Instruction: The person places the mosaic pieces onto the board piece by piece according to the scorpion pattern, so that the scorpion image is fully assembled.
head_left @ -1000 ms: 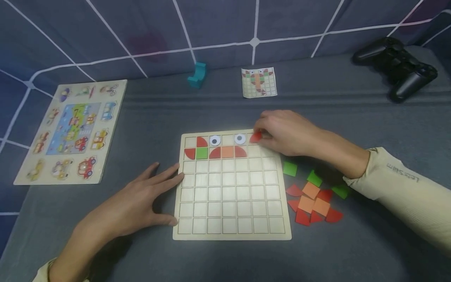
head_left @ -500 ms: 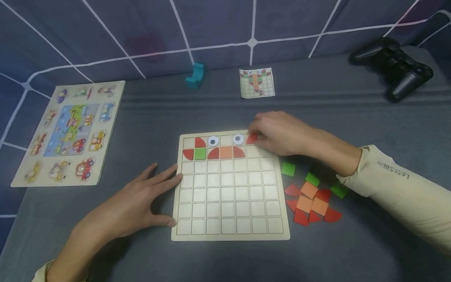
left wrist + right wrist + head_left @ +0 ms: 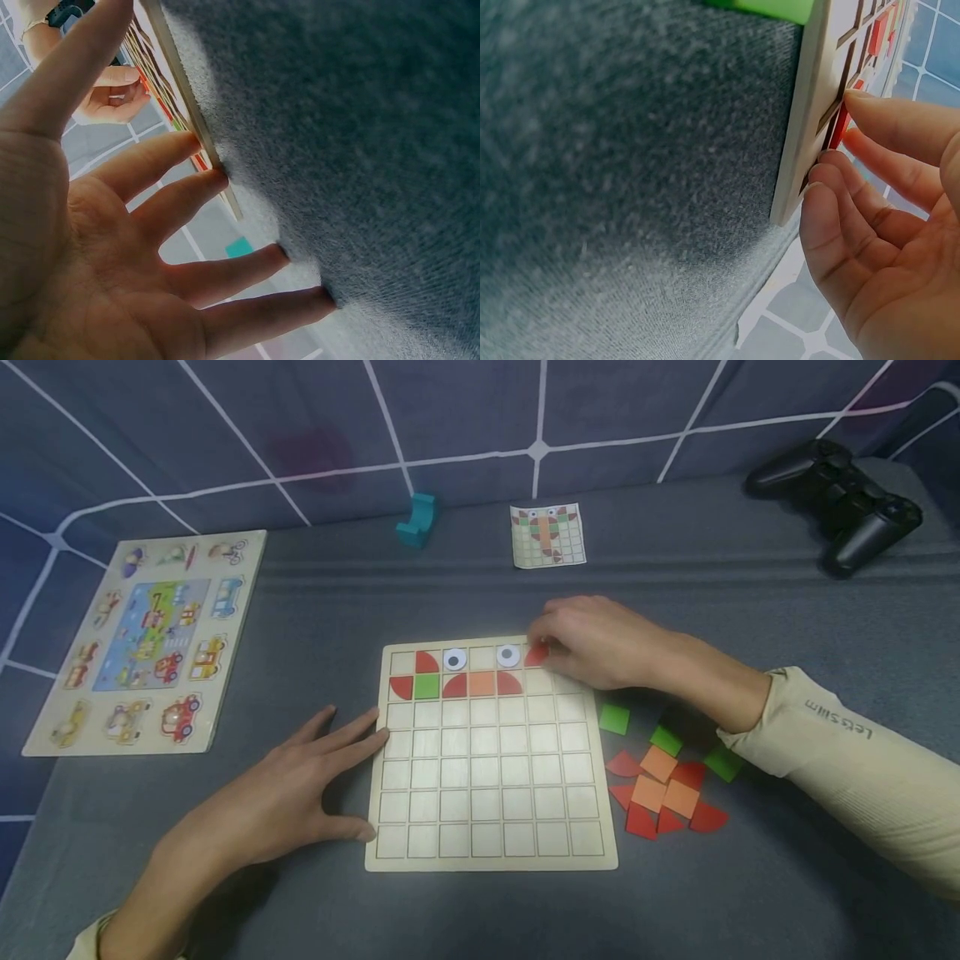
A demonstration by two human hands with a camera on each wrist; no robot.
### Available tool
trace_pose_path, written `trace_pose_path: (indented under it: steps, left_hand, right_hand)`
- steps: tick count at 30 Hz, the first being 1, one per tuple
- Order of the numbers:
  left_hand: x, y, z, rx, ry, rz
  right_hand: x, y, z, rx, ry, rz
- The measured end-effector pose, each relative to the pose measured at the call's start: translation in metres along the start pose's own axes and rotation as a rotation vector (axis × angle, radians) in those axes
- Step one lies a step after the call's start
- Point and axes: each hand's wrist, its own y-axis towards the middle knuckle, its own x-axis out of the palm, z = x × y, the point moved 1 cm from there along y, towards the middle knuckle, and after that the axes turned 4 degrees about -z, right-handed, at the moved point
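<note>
L hand (image 3: 281,793): approx 8–9 o'clock of the board, palm down, fingers straight & spread; index + middle tips touch board edge, ring + little tips down on the grey desk (image 3: 300,610), thumb tip at the edge nearer 8.
Grid board (image 3: 487,806): mid-desk, flat, pale wood, 7 cols of cells; filled cells all in the two far rows, 10 to 1 o'clock.
Far rows: two eye discs (image 3: 454,660), green sq. (image 3: 427,686), orange sq. (image 3: 482,683), red quarters (image 3: 401,688) either side.
Loose pcs (image 3: 648,794): 3 o'clock of board, just beside it; red, orange & green, some touching or overlapping.
R hand (image 3: 581,642): 1 o'clock of board, over far edge; thumb + index pinch a red quarter-round (image 3: 841,124), other fingers curled.
Red quarter-round: at 6th cell from L, far row; can't tell if fully seated.
Picture puzzle (image 3: 153,639): 9–10 o'clock, well apart, vehicles etc. on it.
Card (image 3: 548,536): approx 12 o'clock, small, printed grid w/ eyes & coloured shapes.
Teal pc (image 3: 417,521): 11–12 o'clock, bent shape, near backdrop.
Controller (image 3: 834,508): 2 o'clock, black.
Backdrop (image 3: 465,410): 12 o'clock, farthest, dk blue w/ white lines.
</note>
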Motion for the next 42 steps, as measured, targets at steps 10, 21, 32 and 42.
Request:
trace_pose_path:
  steps: [10, 21, 32, 42]
  left_hand:
    - [0.0, 0.001, 0.0, -0.002, 0.002, -0.001]
    - [0.0, 0.002, 0.002, -0.016, -0.002, -0.005]
    - [-0.001, 0.001, 0.002, -0.023, -0.006, -0.013]
    - [-0.001, 0.0, 0.002, -0.025, -0.012, -0.014]
  right_hand:
    - [-0.001, -0.001, 0.001, 0.018, 0.001, -0.014]
    - [-0.007, -0.038, 0.002, 0.015, 0.034, -0.046]
    - [-0.002, -0.104, 0.019, 0.114, 0.035, -0.113]
    - [0.008, -0.133, 0.024, 0.119, 0.047, -0.166]
